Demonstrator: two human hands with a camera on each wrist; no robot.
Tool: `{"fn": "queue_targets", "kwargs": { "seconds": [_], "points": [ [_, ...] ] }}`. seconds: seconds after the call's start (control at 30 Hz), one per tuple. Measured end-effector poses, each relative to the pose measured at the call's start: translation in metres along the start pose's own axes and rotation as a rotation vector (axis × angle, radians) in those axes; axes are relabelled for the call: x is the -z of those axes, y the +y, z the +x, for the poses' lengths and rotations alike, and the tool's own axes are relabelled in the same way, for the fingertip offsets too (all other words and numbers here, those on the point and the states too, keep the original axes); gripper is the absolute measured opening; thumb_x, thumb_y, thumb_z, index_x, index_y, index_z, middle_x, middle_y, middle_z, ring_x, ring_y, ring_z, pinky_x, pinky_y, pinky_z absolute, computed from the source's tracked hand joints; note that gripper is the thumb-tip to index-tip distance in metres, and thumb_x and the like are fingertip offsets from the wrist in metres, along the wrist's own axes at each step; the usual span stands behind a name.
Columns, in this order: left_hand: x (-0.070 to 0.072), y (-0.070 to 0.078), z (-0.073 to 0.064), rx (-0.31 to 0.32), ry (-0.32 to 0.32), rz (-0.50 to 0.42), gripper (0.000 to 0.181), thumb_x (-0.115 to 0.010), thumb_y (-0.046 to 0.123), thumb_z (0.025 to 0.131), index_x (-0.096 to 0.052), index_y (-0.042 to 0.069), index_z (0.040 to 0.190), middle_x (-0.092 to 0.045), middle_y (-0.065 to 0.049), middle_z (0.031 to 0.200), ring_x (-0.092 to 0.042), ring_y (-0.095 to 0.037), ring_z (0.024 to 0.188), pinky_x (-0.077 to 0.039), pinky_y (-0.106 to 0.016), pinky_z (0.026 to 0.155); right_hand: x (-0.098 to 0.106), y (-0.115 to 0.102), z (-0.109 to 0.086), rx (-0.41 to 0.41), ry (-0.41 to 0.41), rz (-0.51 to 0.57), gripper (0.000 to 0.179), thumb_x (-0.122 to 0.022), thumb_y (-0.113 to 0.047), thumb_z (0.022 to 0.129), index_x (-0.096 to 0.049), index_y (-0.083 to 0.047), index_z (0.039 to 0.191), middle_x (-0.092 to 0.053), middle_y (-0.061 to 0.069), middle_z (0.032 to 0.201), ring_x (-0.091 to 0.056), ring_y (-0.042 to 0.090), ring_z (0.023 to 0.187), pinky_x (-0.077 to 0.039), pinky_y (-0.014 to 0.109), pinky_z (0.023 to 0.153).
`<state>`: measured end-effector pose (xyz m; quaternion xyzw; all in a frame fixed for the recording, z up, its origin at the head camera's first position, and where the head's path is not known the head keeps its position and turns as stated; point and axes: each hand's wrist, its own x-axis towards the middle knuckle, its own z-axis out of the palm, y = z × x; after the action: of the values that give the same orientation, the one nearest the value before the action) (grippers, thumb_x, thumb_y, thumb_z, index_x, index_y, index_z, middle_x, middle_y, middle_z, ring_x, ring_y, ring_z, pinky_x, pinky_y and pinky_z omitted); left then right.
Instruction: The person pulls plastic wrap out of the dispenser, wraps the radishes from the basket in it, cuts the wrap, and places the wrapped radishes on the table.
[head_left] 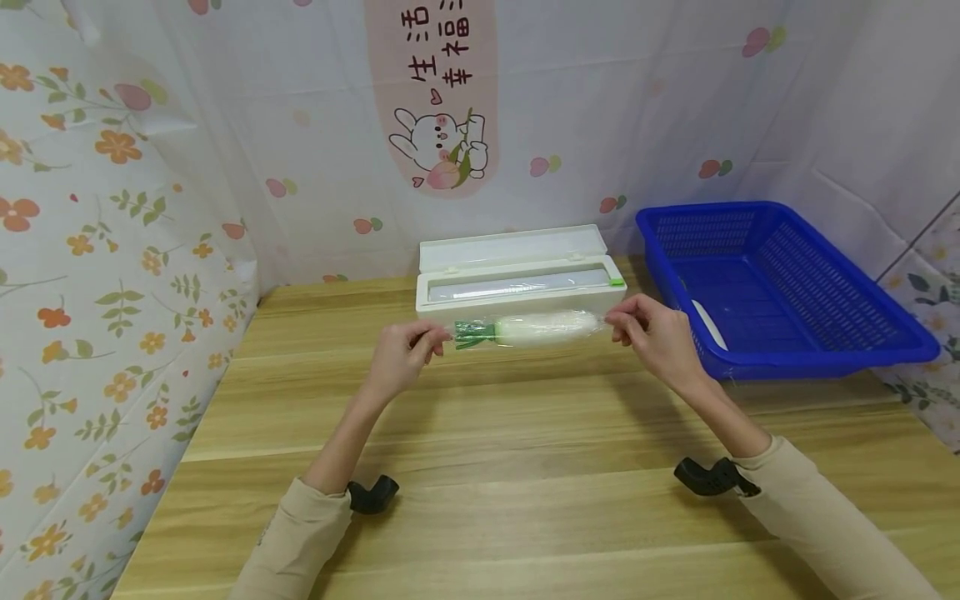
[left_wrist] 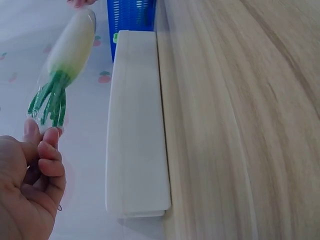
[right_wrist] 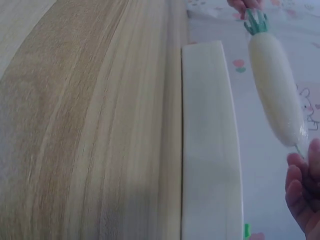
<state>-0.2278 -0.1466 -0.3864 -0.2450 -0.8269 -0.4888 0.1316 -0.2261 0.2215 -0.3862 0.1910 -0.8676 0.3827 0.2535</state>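
Note:
A white radish [head_left: 546, 328] with cut green stalks is wrapped in clear plastic film and hangs level between both hands. My left hand [head_left: 405, 357] pinches the film at the leafy end; in the left wrist view thumb and fingertips meet just below the green stalks [left_wrist: 50, 102]. At the other end, my right hand [head_left: 660, 340] pinches the film by the radish's tip. Just behind the radish stands a long white cling film dispenser box [head_left: 517, 298], its lid [head_left: 513, 248] raised against the wall side and a green piece [head_left: 617, 282] at its right end.
To the right is a blue plastic basket [head_left: 825, 365] with slotted walls; a white elongated thing [head_left: 708, 325] shows through or inside its near left side. The wooden table [head_left: 510, 500] meets a printed cloth backdrop [head_left: 315, 150] at the back and left. Black wrist mounts [head_left: 373, 495] sit on both forearms.

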Motion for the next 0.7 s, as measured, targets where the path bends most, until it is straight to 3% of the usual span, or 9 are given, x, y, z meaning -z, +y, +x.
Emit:
{"fn": "queue_targets", "kwargs": {
  "seconds": [0.13,0.3,0.4,0.5,0.63,0.7],
  "points": [
    [0.001,0.004,0.000,0.037,0.012,-0.062,0.013,-0.066,0.000,0.096,-0.074,-0.007,0.090,-0.067,-0.010,0.070,-0.058,-0.025,0.058,-0.043,-0.021,0.048,0.001,0.000,0.000,-0.022,-0.036,0.037,0.004,-0.069,0.004,0.093,-0.067,0.000,0.092,-0.071,0.007,0.072,-0.065,0.019,0.059,-0.047,0.014,0.051],
    [0.002,0.009,-0.001,0.061,0.035,-0.147,0.007,-0.068,-0.006,0.092,-0.074,-0.010,0.090,-0.071,-0.016,0.076,-0.064,-0.040,0.065,-0.056,-0.026,0.058,0.003,-0.001,0.002,-0.036,-0.128,0.115,0.002,-0.063,0.002,0.097,-0.063,0.003,0.095,-0.074,0.014,0.086,-0.070,0.018,0.067,-0.054,0.018,0.059],
    [0.002,0.011,-0.001,0.067,0.060,-0.200,0.007,-0.068,-0.006,0.092,-0.074,-0.011,0.092,-0.071,-0.019,0.077,-0.067,-0.035,0.065,-0.057,-0.025,0.060,0.003,0.001,0.003,-0.041,-0.218,0.316,0.004,-0.053,0.006,0.101,-0.055,0.009,0.099,-0.070,0.027,0.107,-0.074,0.020,0.079,-0.059,0.028,0.068],
    [0.002,0.013,0.000,0.074,0.081,-0.228,0.009,-0.068,-0.004,0.093,-0.074,-0.011,0.093,-0.070,-0.023,0.078,-0.067,-0.022,0.063,-0.057,-0.024,0.060,0.001,0.004,0.003,-0.056,-0.293,0.548,0.007,-0.044,0.008,0.104,-0.048,0.014,0.103,-0.064,0.034,0.111,-0.075,0.021,0.087,-0.059,0.038,0.074],
    [0.001,0.015,0.001,0.087,0.097,-0.262,0.011,-0.067,-0.003,0.094,-0.073,-0.012,0.094,-0.068,-0.030,0.080,-0.066,-0.011,0.062,-0.056,-0.023,0.060,-0.001,0.004,0.002,-0.059,-0.332,0.751,0.009,-0.042,0.007,0.105,-0.042,0.015,0.107,-0.065,0.021,0.100,-0.074,0.020,0.092,-0.058,0.038,0.079],
    [0.000,0.015,0.001,0.098,0.103,-0.282,0.011,-0.067,-0.003,0.094,-0.072,-0.013,0.093,-0.067,-0.033,0.081,-0.065,-0.011,0.061,-0.056,-0.023,0.059,-0.002,0.003,0.001,-0.059,-0.338,0.806,0.014,-0.042,0.005,0.105,-0.040,0.016,0.113,-0.067,0.013,0.103,-0.074,0.021,0.094,-0.057,0.036,0.082]
  ]
}}
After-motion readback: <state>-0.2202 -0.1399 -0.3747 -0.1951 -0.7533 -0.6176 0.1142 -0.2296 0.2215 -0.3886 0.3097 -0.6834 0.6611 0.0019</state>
